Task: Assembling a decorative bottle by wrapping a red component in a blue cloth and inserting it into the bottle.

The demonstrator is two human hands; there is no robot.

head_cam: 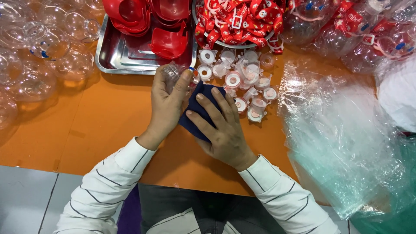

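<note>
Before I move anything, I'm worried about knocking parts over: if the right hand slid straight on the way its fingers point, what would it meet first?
The right hand points up-left over the dark blue cloth, so it would probably meet the left hand and its clear plastic piece first; depth is unclear.

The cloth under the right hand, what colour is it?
Dark navy blue cloth, plain, seen in the head view.

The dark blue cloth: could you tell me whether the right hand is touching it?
Touching: the head view shows the right hand pressing its fingers flat on the dark blue cloth.
</note>
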